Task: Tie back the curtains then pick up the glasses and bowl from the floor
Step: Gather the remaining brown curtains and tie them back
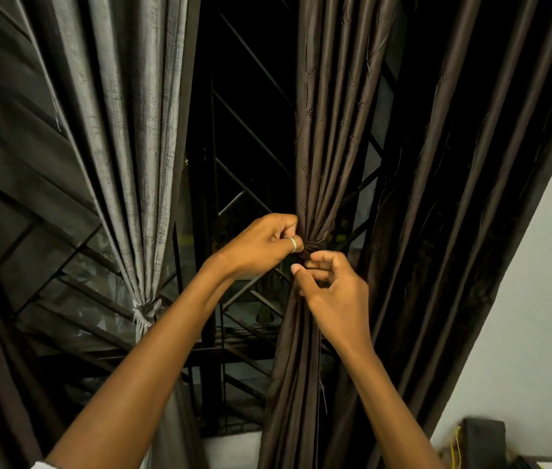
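Brown curtain (315,147), right of window grille (244,184): gathered at mid-height into a knot (311,247). Left hand (261,245) (ring on one finger) curled tight against the bunch; right hand (332,282) pinching just below the knot. Grey curtain (126,147), left: tied with pale strip (144,314).

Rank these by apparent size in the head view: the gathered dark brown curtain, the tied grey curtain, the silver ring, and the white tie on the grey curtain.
1-2. Dark brown curtain and grey curtain: alike, unranked.
3. White tie.
4. Silver ring on the left hand; nearer the camera, yet smallest.
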Demonstrator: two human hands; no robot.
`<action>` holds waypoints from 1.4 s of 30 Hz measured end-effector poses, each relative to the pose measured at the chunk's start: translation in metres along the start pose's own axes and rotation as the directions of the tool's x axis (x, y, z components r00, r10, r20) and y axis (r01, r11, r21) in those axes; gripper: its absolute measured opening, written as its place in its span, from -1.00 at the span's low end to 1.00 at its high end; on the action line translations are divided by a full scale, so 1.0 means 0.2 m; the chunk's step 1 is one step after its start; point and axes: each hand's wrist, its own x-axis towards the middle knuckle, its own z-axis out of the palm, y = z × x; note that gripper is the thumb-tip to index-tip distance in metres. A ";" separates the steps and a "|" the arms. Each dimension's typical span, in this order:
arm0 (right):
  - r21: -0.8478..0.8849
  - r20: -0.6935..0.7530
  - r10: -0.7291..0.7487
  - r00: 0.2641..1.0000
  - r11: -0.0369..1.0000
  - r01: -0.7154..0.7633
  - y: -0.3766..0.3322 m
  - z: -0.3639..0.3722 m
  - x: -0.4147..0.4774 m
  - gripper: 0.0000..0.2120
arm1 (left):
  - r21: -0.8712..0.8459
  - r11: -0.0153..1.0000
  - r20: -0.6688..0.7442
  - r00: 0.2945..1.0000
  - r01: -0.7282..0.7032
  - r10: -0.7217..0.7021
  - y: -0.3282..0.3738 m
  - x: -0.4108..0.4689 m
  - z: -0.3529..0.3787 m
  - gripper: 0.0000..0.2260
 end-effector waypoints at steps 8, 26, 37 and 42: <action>-0.072 -0.033 -0.050 0.998 0.996 0.047 0.00 0.02 0.04 -0.67 | -0.239 0.960 0.130 0.984 0.147 -0.118 0.04 -0.02 -0.04 -0.71; -0.115 0.165 -0.055 0.985 0.991 0.075 0.07 -0.18 0.18 -0.84 | -0.133 0.991 -0.292 0.956 -0.006 -0.034 -0.14 -0.18 0.13 -0.82; -0.215 0.161 -0.101 0.982 0.967 0.134 0.09 -0.19 0.22 -0.86 | -0.018 1.000 -0.342 0.940 0.005 -0.011 -0.20 -0.22 0.05 -0.82; -0.186 0.230 -0.025 0.973 0.980 0.069 0.07 -0.16 0.22 -0.84 | 0.011 0.999 -0.365 0.931 0.030 -0.024 -0.20 -0.23 0.03 -0.79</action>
